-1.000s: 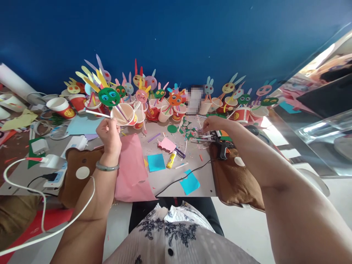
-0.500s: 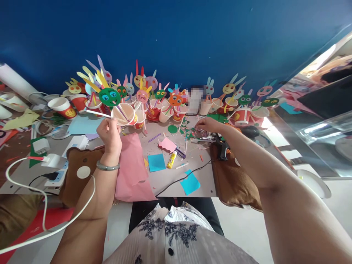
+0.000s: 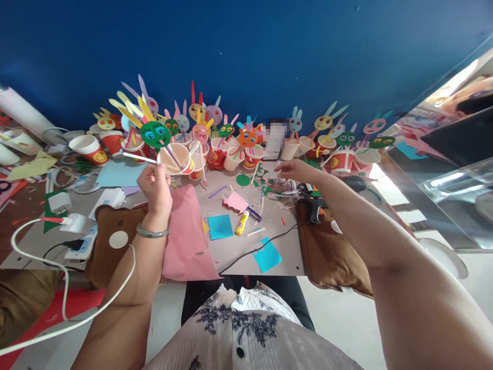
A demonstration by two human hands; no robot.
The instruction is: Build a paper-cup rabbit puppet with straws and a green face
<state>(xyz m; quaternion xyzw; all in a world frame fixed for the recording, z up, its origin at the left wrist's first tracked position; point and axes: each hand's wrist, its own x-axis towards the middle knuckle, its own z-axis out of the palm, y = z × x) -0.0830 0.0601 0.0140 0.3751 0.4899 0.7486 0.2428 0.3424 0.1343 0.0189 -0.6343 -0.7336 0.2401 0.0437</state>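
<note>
My left hand point(image 3: 155, 184) is closed on a paper cup point(image 3: 175, 160), held tilted with its mouth toward me. From the cup rises a green paper face point(image 3: 154, 134) with blue eyes and yellow ears, on a purple strip. A white stick point(image 3: 139, 158) juts leftward beside the fingers. My right hand point(image 3: 295, 169) reaches over the back of the table, fingertips drawn together near green paper scraps point(image 3: 265, 178); anything between them is too small to make out. A green paper disc point(image 3: 242, 180) lies left of those scraps.
Several cups with paper bunny faces point(image 3: 248, 137) line the blue wall. Scissors point(image 3: 289, 194), a black glue gun point(image 3: 314, 208), a glue stick point(image 3: 241, 223) and blue paper squares point(image 3: 220, 226) lie on the table. Pink paper point(image 3: 185, 241), a power strip point(image 3: 100, 210) and cables are at left.
The view has shifted slightly. My right hand has lifted a little by the green scraps; my left hand keeps the cup in about the same place.
</note>
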